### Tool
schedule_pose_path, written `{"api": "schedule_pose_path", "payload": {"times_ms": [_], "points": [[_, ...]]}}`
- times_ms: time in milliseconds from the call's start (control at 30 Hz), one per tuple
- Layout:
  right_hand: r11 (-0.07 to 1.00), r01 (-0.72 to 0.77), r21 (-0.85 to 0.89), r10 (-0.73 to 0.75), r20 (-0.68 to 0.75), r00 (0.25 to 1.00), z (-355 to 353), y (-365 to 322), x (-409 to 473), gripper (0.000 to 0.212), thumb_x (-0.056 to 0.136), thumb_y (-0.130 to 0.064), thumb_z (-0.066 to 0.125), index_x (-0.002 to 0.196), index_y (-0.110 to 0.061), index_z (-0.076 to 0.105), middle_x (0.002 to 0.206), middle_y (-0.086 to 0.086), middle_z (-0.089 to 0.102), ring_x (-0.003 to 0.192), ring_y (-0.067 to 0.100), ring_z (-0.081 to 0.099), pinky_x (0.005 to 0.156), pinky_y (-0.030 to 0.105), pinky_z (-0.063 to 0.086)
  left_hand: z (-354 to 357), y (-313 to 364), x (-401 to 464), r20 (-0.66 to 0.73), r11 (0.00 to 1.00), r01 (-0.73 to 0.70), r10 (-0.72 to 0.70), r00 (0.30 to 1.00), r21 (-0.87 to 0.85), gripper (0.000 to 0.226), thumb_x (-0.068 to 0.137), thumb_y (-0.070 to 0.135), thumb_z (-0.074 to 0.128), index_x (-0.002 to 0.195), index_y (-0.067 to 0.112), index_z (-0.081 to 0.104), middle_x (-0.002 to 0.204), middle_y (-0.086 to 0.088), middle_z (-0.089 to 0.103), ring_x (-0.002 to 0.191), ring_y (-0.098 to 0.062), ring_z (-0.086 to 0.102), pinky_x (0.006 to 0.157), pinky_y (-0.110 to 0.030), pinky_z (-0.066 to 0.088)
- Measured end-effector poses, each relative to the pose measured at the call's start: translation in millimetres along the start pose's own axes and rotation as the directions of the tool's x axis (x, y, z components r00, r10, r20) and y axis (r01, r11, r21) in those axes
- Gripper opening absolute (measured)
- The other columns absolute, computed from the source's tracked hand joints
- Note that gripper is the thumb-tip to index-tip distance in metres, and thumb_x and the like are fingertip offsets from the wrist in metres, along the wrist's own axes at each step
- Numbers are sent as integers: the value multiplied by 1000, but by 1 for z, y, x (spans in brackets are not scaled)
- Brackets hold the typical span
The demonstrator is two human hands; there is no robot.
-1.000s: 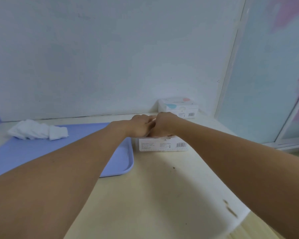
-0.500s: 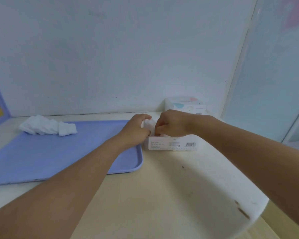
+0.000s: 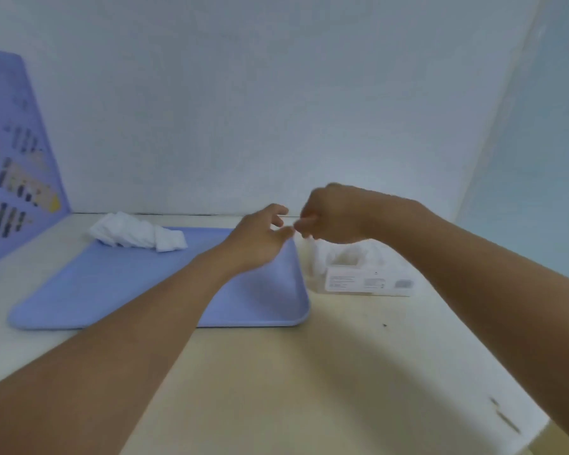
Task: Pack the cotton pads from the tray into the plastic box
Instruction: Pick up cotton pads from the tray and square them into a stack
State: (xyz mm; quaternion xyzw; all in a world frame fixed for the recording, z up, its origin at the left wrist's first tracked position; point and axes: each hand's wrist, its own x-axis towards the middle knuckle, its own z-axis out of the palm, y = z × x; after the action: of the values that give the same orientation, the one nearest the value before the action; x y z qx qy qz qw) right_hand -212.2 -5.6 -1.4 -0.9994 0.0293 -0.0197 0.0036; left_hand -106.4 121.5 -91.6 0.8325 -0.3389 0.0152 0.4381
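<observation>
Whole frame is motion-blurred: label text on the plastic box [image 3: 368, 284] is unreadable, and its contents are just a white smear. Right hand [image 3: 332, 215] is curled, so can't tell if it pinches a pad; its forearm hides the box's right end. Purple printed board [image 3: 17, 165] is cut off at the left edge.

White cotton pads [image 3: 138, 234] on tray [image 3: 112, 290], plastic box [image 3: 365, 277] beside

The tray [image 3: 112, 290] is plain periwinkle blue, the cotton pads [image 3: 138, 234] on it white. The plastic box [image 3: 365, 274] is clear with a white printed label — the table [image 3: 276, 372] pale cream, the wall [image 3: 243, 93] blank off-white.
</observation>
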Motion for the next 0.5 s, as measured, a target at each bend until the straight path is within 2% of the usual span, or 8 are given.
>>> {"api": "schedule_pose_path", "payload": {"times_ms": [33, 100, 133, 167, 267, 367, 433, 500], "points": [[996, 54, 73, -45, -112, 993, 2, -19, 4, 36, 94, -41, 52, 70, -18, 65, 76, 4, 63, 75, 25, 61, 69, 34, 50, -22, -9, -5, -84, 999, -5, 8, 996, 36, 35, 98, 28, 61, 132, 21, 57, 119, 2, 64, 105, -19, 63, 85, -29, 48], [972, 136, 193, -102, -178, 979, 16, -57, 24, 28, 91, -35, 60, 87, -10, 72, 87, 8, 70, 84, 26, 64, 75, 38, 55, -66, -34, -15, -252, 989, 34, 3, 968, 145, 30, 95, 21, 62, 125, 20, 62, 109, 2, 66, 102, -21, 64, 88, -33, 50], [957, 138, 256, -108, -128, 986, 27, -75, 37, 30, 90, -33, 64, 102, -7, 73, 101, 9, 72, 94, 26, 65, 84, 40, 56, -85, -49, -22, -328, 978, 83, -15, 945, 193, 33, 93, 19, 62, 126, 18, 62, 114, -1, 66, 107, -23, 63, 92, -34, 49], [939, 103, 329, -93, -47, 995, 39, -90, 50, 40, 89, -35, 70, 117, -6, 68, 115, 8, 69, 104, 26, 64, 92, 41, 54, -102, -65, -28, -386, 961, 144, -44, 922, 236, 40, 91, 18, 64, 130, 17, 59, 124, -5, 63, 115, -26, 60, 96, -36, 47], [815, -98, 572, 15, 148, 989, 72, -120, 82, 81, 80, -37, 83, 144, -8, 43, 138, 8, 52, 120, 27, 57, 104, 42, 49, -134, -109, -44, -457, 882, 383, -230, 859, 276, 73, 88, 25, 69, 152, 14, 36, 157, -12, 33, 145, -32, 31, 112, -44, 34], [739, -114, 664, 53, 111, 992, 96, -149, 117, 102, 76, -33, 87, 154, -9, 27, 151, 8, 42, 133, 27, 48, 108, 38, 44, -158, -149, -57, -461, 815, 569, -465, 755, 110, 90, 92, 40, 65, 161, 20, 10, 168, -10, 1, 154, -31, 1, 120, -49, 19], [698, -101, 709, 57, 86, 995, 104, -166, 138, 108, 75, -31, 88, 158, -12, 22, 157, 8, 38, 139, 27, 44, 110, 37, 42, -172, -165, -53, -451, 814, 576, -544, 708, -77, 95, 93, 47, 63, 161, 18, 4, 168, -10, 1, 155, -32, 5, 121, -50, 21], [706, -93, 702, 46, 85, 995, 111, -179, 152, 108, 76, -33, 87, 160, -14, 20, 157, 8, 38, 140, 28, 43, 112, 39, 41, -183, -172, -41, -428, 812, 547, -575, 697, -201, 100, 91, 52, 64, 161, 13, 4, 167, -11, 13, 152, -32, 20, 117, -44, 28]]}}
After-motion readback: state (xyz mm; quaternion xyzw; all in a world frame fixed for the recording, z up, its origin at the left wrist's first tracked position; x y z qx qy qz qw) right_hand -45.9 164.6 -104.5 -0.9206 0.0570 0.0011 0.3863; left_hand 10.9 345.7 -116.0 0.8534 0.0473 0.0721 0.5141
